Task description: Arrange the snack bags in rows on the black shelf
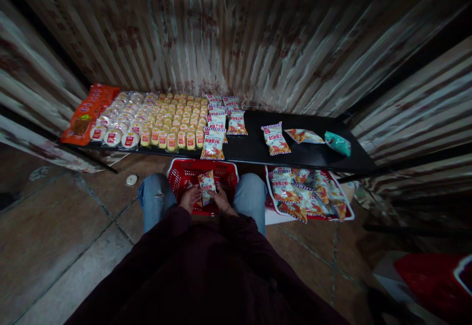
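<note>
Over the red basket (180, 167) between my knees, a white and orange snack bag (207, 183) is held between both hands. My left hand (191, 196) presses against the bag's left side. On its other side, my right hand (221, 197) has its fingers closed on the lower right edge. On the shelf just ahead, similar snack bags (213, 143) stand in short rows beside small yellow wrapped cakes (172, 139). Whatever lies beneath the held bag in the basket is mostly hidden.
The black shelf (254, 150) carries round white wrapped cakes (112, 137), an orange packet (86, 113), a loose snack bag (276, 139) and a green packet (338, 143). A second red basket (348, 212) full of snack bags sits right. One white wrapped cake (132, 180) lies on the floor.
</note>
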A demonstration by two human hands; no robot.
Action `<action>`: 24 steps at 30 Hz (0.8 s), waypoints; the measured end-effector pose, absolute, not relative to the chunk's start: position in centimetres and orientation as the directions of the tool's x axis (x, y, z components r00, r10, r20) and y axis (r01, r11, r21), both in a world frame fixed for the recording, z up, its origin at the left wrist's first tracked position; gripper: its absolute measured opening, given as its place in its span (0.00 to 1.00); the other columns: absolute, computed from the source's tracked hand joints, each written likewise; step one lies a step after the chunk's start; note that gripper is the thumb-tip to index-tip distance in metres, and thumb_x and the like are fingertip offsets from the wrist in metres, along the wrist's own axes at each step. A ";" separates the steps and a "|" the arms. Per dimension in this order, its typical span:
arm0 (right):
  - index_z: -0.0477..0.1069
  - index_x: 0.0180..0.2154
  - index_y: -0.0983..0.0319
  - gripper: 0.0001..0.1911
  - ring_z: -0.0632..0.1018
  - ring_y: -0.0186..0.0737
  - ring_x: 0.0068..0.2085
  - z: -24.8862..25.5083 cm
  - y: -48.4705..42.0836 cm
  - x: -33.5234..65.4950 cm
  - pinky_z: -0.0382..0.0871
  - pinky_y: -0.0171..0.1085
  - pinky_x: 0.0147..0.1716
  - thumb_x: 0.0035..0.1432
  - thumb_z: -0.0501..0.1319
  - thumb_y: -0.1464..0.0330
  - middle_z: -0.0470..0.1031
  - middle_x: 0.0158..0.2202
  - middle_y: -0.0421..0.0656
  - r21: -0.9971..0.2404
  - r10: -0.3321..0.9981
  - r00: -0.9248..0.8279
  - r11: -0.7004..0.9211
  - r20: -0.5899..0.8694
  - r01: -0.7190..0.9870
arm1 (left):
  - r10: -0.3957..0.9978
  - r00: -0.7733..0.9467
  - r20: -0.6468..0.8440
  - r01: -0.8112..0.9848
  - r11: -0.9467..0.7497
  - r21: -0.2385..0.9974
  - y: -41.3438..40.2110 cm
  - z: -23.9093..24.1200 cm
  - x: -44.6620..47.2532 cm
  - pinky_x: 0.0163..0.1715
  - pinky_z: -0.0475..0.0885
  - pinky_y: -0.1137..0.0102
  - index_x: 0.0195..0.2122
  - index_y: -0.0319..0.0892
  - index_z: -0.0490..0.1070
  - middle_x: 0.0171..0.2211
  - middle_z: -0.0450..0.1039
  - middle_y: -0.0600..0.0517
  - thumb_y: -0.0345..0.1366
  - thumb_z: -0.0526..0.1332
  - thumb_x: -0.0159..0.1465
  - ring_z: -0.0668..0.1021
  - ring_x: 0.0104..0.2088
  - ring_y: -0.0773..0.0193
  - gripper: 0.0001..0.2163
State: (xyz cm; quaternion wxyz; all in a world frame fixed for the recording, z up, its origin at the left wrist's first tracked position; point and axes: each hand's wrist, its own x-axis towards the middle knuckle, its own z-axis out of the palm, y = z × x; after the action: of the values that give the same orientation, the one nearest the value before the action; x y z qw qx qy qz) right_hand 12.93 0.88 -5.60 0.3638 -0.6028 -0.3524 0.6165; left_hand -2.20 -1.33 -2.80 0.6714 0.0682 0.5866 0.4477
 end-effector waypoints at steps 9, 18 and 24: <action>0.72 0.38 0.61 0.24 0.77 0.41 0.33 -5.2 1.5 13.4 0.71 0.40 0.37 0.35 0.69 0.62 0.78 0.32 0.40 -0.874 0.876 -0.029 -0.483 -0.482 -0.054 | 0.720 -0.247 -0.648 -0.397 0.535 0.746 -0.4 -2.7 -2.7 0.39 0.72 0.69 0.49 0.42 0.71 0.39 0.78 0.47 0.34 0.69 0.53 0.79 0.37 0.62 0.21; 0.75 0.31 0.62 0.18 0.77 0.39 0.30 -3.3 2.5 14.6 0.72 0.41 0.38 0.32 0.72 0.68 0.77 0.27 0.37 -0.865 0.854 -0.147 -0.502 -0.500 0.028 | 0.728 -0.281 -0.626 -0.408 0.500 0.764 -0.2 -2.4 -3.4 0.43 0.72 0.68 0.53 0.46 0.68 0.50 0.75 0.46 0.35 0.69 0.55 0.78 0.46 0.60 0.24; 0.76 0.34 0.62 0.20 0.79 0.40 0.32 -2.2 3.0 14.9 0.73 0.41 0.39 0.32 0.73 0.69 0.79 0.30 0.39 -0.860 0.837 -0.218 -0.509 -0.502 0.024 | 0.707 -0.243 -0.664 -0.431 0.535 0.727 -0.3 -2.8 -3.4 0.42 0.72 0.68 0.45 0.43 0.73 0.42 0.77 0.47 0.35 0.72 0.52 0.79 0.42 0.61 0.19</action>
State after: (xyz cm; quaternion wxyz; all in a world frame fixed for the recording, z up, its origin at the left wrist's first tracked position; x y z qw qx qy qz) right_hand 14.86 3.01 -2.18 0.3016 -0.5479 -0.3929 0.6741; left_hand -3.45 -0.32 -2.81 0.6055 0.1088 0.6330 0.4699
